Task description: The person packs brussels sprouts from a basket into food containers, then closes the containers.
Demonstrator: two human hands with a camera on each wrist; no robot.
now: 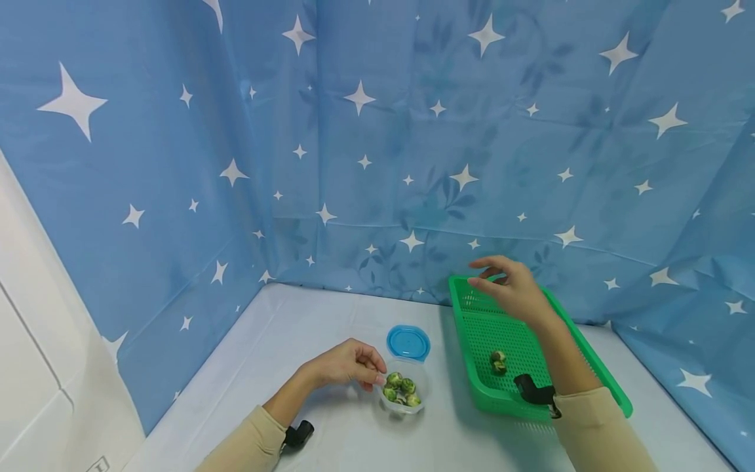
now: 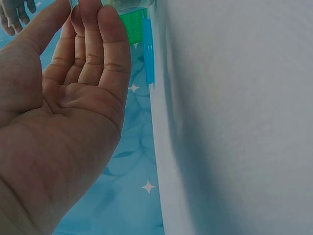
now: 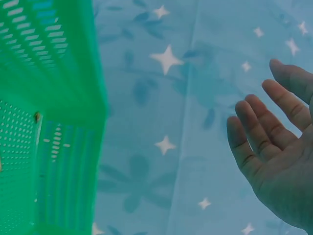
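Observation:
A small clear plastic container (image 1: pixel 426 388) with several Brussels sprouts (image 1: pixel 407 385) in it stands on the white table. My left hand (image 1: pixel 352 364) pinches its left rim between thumb and fingertips; in the left wrist view that hand (image 2: pixel 73 93) shows its palm, with the container at the top edge. Raised over the far part of the green basket (image 1: pixel 466 341), my right hand (image 1: pixel 512 288) has loosely bent fingers and nothing between them. The right wrist view shows this hand (image 3: pixel 274 142) apart from the basket wall. Sprouts (image 1: pixel 498 362) lie on the basket floor.
A blue lid (image 1: pixel 409 342) lies just behind the container. The basket stands to the right of both. A blue curtain (image 1: pixel 377 164) with white stars hangs along the back and sides of the table (image 1: pixel 295 328).

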